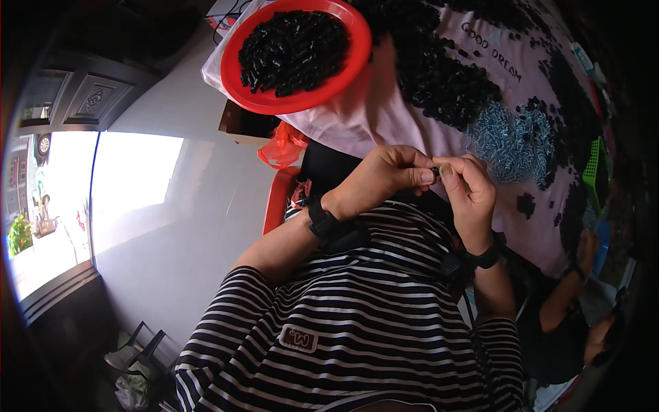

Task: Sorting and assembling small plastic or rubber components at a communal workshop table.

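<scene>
My left hand [384,177] and my right hand [467,189] meet in front of my striped shirt, fingertips pinched together on one small black plastic part [435,169]. Both wrists wear dark bands. Just beyond the hands, on a pale pink cloth [371,117], lie a wide heap of small black parts [439,75] and a pile of silvery blue screws [511,141]. A round red tray [296,51] filled with more black parts sits at the far left of the cloth.
A green basket [594,172] stands at the cloth's right edge. Another person's arm [570,285] reaches in at lower right. A red plastic stool and bag [281,165] sit below the table, beside an open cardboard box [240,123]. Grey floor lies at left.
</scene>
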{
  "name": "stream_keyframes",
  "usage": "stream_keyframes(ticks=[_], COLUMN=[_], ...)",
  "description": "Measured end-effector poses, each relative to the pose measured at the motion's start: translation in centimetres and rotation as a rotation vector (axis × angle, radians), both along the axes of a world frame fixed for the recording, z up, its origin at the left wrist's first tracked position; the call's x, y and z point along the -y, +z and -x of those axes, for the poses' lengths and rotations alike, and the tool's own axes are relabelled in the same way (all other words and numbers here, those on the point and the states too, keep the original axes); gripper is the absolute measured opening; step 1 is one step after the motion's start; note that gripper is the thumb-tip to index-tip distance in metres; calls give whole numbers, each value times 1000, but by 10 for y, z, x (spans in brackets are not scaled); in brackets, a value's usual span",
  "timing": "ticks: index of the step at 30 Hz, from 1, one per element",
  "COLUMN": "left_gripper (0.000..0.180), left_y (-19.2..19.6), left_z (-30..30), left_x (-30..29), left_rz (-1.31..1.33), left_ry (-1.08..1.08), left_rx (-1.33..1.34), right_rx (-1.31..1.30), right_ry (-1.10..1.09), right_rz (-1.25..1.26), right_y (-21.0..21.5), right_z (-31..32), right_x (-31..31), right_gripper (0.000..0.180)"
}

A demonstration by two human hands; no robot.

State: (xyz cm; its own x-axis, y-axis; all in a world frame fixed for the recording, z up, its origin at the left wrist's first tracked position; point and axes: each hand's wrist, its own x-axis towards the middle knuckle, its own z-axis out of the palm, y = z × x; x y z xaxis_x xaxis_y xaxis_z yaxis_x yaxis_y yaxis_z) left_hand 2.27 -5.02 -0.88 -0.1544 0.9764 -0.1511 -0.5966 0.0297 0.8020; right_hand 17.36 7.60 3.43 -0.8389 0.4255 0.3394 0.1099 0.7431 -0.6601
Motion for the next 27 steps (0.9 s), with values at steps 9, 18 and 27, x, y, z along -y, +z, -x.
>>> stream_keyframes(ticks=[9,18,27], left_gripper=[24,25,26], left_y=[-3,-3,3], left_z=[1,0,6], left_x=[0,0,-1], left_rz=[12,25,14], left_ry=[30,10,14], left_rx=[0,-49,70], right_rx=[9,-10,7], right_ry=[83,81,-31], right_rz=[-453,-440,-309], right_y=[10,5,-7], right_z=[4,-4,19], right_x=[2,-1,-40], right_gripper=[31,33,31])
